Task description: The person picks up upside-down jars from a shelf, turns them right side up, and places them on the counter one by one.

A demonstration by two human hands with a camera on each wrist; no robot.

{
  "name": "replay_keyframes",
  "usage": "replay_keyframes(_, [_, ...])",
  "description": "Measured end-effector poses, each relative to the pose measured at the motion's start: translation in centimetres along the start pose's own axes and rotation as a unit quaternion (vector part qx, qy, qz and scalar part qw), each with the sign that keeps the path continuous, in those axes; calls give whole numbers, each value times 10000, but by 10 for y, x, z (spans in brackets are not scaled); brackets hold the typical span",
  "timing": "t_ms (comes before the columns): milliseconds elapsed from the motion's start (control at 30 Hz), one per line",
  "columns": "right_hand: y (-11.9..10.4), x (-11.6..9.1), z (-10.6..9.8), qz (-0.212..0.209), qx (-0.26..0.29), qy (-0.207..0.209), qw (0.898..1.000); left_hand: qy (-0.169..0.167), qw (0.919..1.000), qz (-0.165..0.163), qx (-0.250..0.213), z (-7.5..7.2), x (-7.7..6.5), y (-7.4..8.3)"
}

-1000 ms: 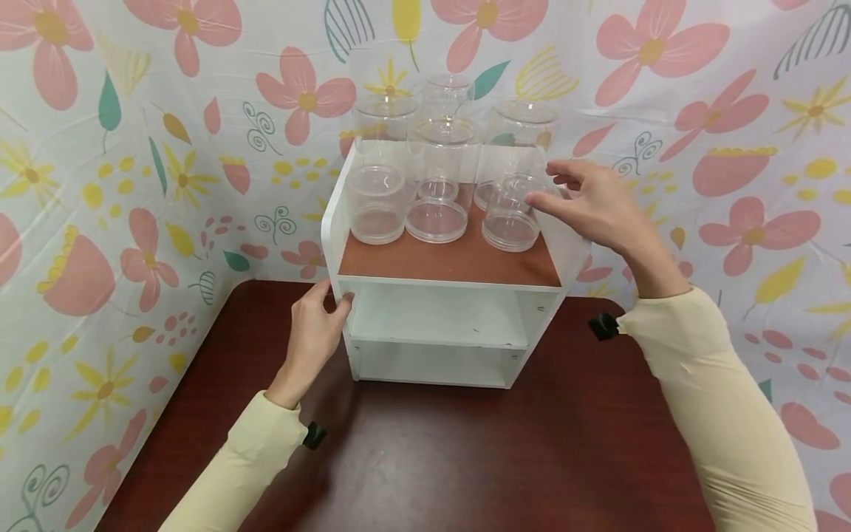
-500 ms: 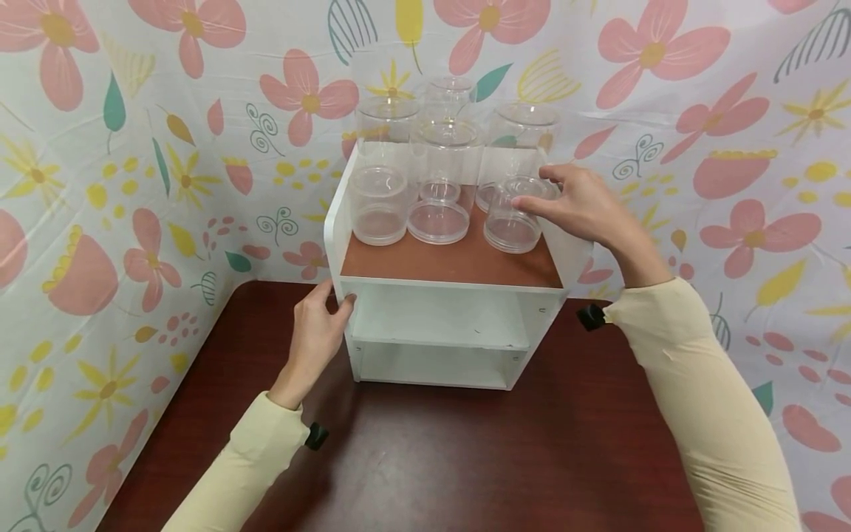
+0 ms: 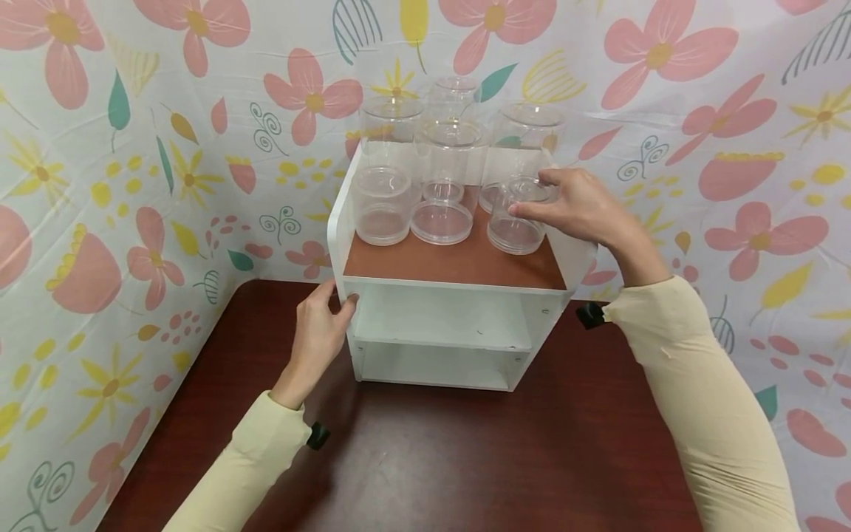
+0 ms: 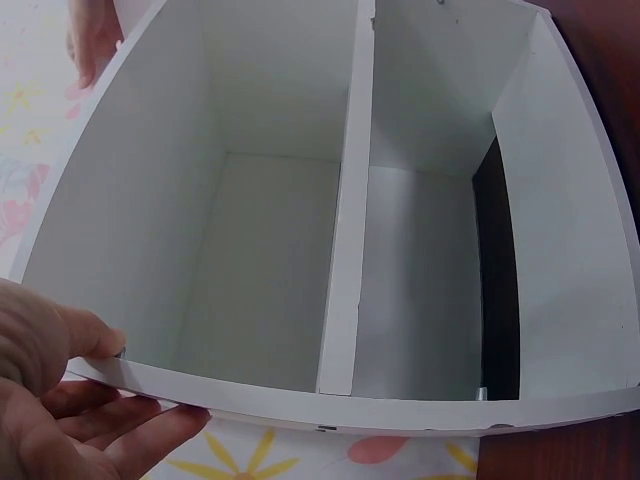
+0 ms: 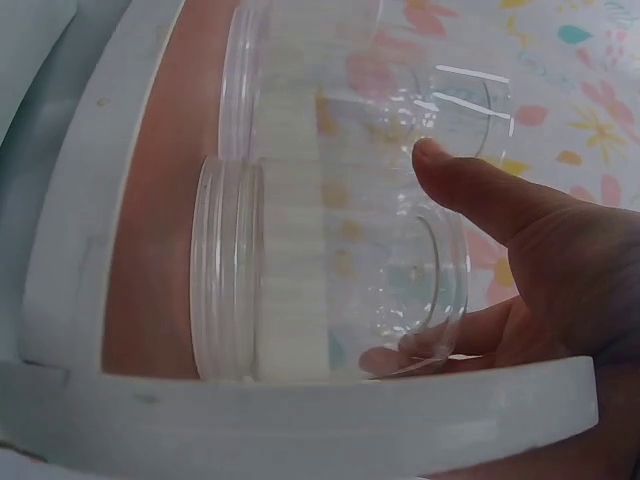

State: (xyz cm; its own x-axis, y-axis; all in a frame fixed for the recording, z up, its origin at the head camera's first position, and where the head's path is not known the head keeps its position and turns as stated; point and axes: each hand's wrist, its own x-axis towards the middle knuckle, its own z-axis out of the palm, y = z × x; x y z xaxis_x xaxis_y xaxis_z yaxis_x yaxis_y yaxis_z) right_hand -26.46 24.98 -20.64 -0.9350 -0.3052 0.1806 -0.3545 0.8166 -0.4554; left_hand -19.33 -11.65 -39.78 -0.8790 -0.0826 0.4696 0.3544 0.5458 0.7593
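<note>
Right hand (image 3: 580,205), curved round jar (image 3: 515,227) (clear)

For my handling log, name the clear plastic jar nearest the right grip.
The clear cylindrical plastic jar at the front right of the brown cabinet top: the person's right grip is around it; the other jars stand farther off.

A white sheet (image 3: 425,44) printed with pink flowers, yellow blossoms and green leaves hangs behind and to the left of a dark reddish-brown table (image 3: 465,458) with a glossy top.
</note>
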Motion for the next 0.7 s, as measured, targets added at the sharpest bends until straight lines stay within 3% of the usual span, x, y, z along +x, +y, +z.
replay_keyframes(300, [-2,-9,-2,-151,261,530,9981,20,10000,46,34,0,0,0])
replay_keyframes(700, [-11,-38,-6,-146,1044,1121,9881,5,10000,29,86,0,-1,1])
